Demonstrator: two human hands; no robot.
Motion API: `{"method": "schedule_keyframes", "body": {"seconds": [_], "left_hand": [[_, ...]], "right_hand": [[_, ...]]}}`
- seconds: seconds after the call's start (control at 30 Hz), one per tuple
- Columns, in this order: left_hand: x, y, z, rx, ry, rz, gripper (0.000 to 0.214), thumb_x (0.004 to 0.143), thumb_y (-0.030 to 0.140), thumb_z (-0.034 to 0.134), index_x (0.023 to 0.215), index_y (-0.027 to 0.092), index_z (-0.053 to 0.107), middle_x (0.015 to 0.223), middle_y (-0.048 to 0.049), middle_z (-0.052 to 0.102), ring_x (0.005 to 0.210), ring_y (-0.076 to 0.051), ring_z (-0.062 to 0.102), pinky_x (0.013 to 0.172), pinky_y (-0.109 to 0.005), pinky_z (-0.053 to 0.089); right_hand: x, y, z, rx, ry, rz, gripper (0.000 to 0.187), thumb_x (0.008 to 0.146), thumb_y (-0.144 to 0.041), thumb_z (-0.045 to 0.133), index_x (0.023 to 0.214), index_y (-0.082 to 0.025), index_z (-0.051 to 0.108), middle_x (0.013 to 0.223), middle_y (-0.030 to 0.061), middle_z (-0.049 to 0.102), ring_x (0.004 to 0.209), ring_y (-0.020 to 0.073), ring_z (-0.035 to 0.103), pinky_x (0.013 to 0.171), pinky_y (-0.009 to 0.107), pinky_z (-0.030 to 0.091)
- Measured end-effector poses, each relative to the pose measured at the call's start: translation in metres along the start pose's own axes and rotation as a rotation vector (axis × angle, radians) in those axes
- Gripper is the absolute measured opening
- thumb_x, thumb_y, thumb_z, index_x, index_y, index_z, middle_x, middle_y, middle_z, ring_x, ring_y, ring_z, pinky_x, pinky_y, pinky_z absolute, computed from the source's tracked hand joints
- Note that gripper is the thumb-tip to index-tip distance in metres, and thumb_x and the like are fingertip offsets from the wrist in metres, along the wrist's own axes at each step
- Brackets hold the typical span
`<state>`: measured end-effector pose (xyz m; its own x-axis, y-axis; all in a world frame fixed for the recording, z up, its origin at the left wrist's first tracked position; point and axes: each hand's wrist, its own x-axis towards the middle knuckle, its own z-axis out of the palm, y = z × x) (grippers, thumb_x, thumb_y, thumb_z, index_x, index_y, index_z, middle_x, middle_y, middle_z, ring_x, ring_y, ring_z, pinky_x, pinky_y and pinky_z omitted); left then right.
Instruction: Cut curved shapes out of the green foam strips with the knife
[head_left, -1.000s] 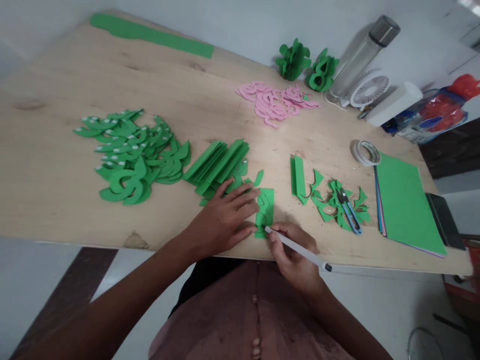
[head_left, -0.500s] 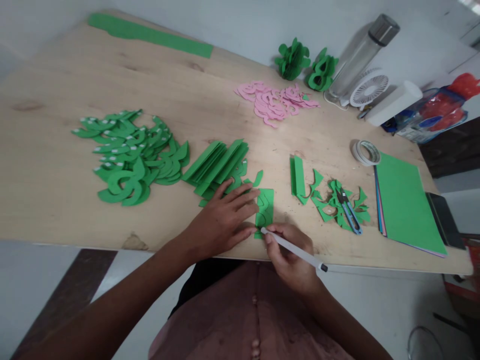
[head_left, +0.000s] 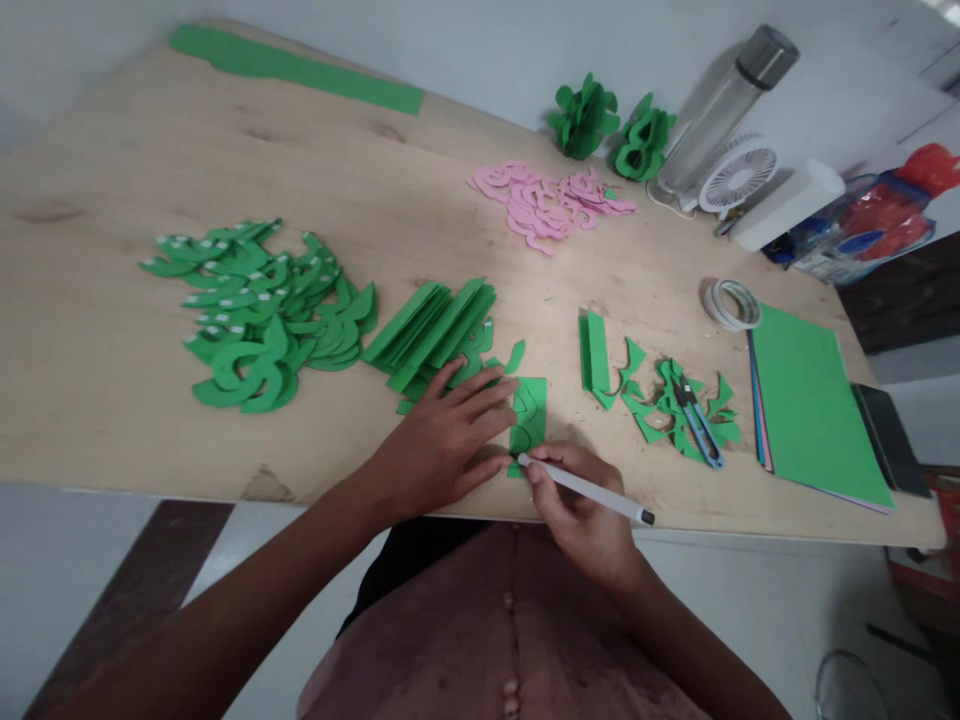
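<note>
A small folded green paper rectangle (head_left: 531,414) lies near the front edge of the wooden table (head_left: 112,380), with dark curved lines drawn on it. My left hand (head_left: 442,440) lies flat with fingers spread, pressing on the paper's left side. My right hand (head_left: 581,505) is closed round a white pen (head_left: 589,490), whose tip touches the paper's lower left corner. A fanned stack of folded green strips (head_left: 435,330) sits just beyond my left hand.
A heap of green cut-out shapes (head_left: 259,310) lies at the left, pink cut-outs (head_left: 551,200) at the back. Green scraps with blue snips (head_left: 697,420), a tape roll (head_left: 731,303) and green sheets (head_left: 814,410) are at the right. A flask (head_left: 720,110), small fan (head_left: 739,175) and paper flowers (head_left: 585,120) stand behind.
The pen tip has slid left and slightly up along the paper's lower edge, and the pen lies flatter. My left hand has stayed in place.
</note>
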<state>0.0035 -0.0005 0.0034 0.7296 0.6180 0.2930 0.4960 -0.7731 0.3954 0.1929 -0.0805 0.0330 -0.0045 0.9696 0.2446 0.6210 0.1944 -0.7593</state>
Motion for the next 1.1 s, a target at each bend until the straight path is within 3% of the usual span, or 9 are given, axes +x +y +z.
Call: {"method": "schedule_keyframes", "body": {"seconds": [1.1], "left_hand": [[0.0011,0.0012,-0.0026,-0.016,-0.018,-0.014,0.021,0.094,0.032,0.055,0.113,0.023,0.062,0.144,-0.0099,0.058,0.142,-0.030,0.043,0.121,-0.057,0.023]], "right_hand": [[0.0001,0.0001,-0.0025,0.009,-0.007,0.060,0.010,0.089,-0.023,0.059,0.087,-0.022,0.069,0.077,0.0027,0.076,0.068,0.0177,0.073,0.063,0.028,0.059]]}}
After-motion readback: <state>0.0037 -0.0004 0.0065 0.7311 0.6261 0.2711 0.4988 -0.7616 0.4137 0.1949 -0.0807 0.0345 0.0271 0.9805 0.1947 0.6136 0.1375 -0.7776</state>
